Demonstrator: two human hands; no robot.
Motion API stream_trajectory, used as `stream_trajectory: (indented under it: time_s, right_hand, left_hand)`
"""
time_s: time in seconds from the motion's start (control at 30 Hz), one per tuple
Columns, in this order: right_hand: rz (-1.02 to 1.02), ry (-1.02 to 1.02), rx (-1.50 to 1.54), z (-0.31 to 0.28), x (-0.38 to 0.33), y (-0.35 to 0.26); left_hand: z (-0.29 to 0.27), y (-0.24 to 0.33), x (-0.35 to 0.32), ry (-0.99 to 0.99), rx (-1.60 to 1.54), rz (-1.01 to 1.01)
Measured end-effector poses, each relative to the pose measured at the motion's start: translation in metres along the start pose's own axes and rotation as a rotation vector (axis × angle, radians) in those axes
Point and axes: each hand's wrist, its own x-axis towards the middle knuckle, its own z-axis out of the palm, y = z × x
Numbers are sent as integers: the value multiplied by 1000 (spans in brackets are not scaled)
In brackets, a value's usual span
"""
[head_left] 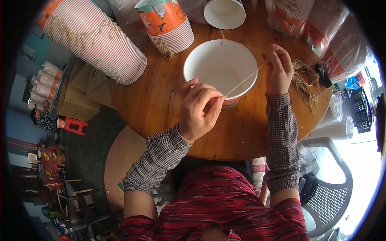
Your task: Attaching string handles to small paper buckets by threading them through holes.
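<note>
A white-lined paper bucket (199,60) stands on the round wooden table (161,108) in front of me, its mouth facing up. From its far rim a thin beige cord (243,81) runs to my right hand and on across the opening to my left hand. My left hand (200,107), at the near left rim, pinches the cord between thumb and fingertips. Beyond the right rim, my right hand (279,71) is raised with its fingers closed on the cord, which is stretched straight between both hands. A loose bundle of beige cords (309,83) lies right of my right hand.
A tall stack of nested paper buckets (100,42), draped with cords, leans at the left. Orange printed buckets (165,25) and another white-lined bucket (224,15) stand behind; plastic-wrapped stacks (341,52) are at right. Cardboard boxes (80,96), a red stool (75,126) and a grey chair (331,193) surround the table.
</note>
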Motion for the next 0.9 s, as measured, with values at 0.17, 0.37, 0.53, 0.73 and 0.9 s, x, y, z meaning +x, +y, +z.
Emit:
stream_trajectory:
  time_s: [0.17, 0.37, 0.53, 0.73, 0.9]
  right_hand:
    - [37, -24, 87, -8, 5, 18]
    - [98, 32, -134, -15, -2, 26]
    - [36, -257, -422, -8, -25, 28]
    - [100, -527, -668, -1, -37, 50]
    - [328, -393, -514, 2, -20, 55]
  left_hand:
    - [-1, -6, -4, 48, 49, 58]
    - [8, -6, 7, 81, 121, 127]
    - [9, -32, 19, 115, 174, 92]
    - [17, -71, 33, 195, 167, 144]
    - [16, -89, 42, 203, 85, 141]
